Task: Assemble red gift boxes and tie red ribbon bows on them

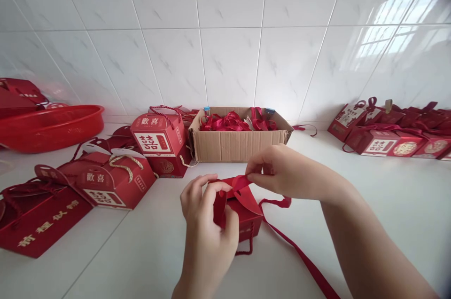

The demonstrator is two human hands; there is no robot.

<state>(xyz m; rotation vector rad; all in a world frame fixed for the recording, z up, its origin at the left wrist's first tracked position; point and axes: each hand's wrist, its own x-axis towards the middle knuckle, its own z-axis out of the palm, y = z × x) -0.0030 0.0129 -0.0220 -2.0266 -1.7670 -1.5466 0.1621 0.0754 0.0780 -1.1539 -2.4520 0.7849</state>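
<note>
A small red gift box (250, 224) stands on the white surface in front of me, its top flaps partly folded in and a red cord handle hanging at its near side. My left hand (207, 219) curls round the box's left side, with fingertips at the top flaps. Between the thumb and fingers of my right hand (273, 169) is a piece of red ribbon (241, 181) at the top of the box. More ribbon (299, 252) trails from the box's right side towards the near edge of the view. My left hand hides part of the box.
Behind the box, a cardboard carton (241, 146) holds bundled red ribbon. Several red gift boxes (109, 181) with cord handles stand at left, near a red plastic basin (52, 129). More boxes (394, 141) are lined up at right. A tiled wall (229, 64) rises behind.
</note>
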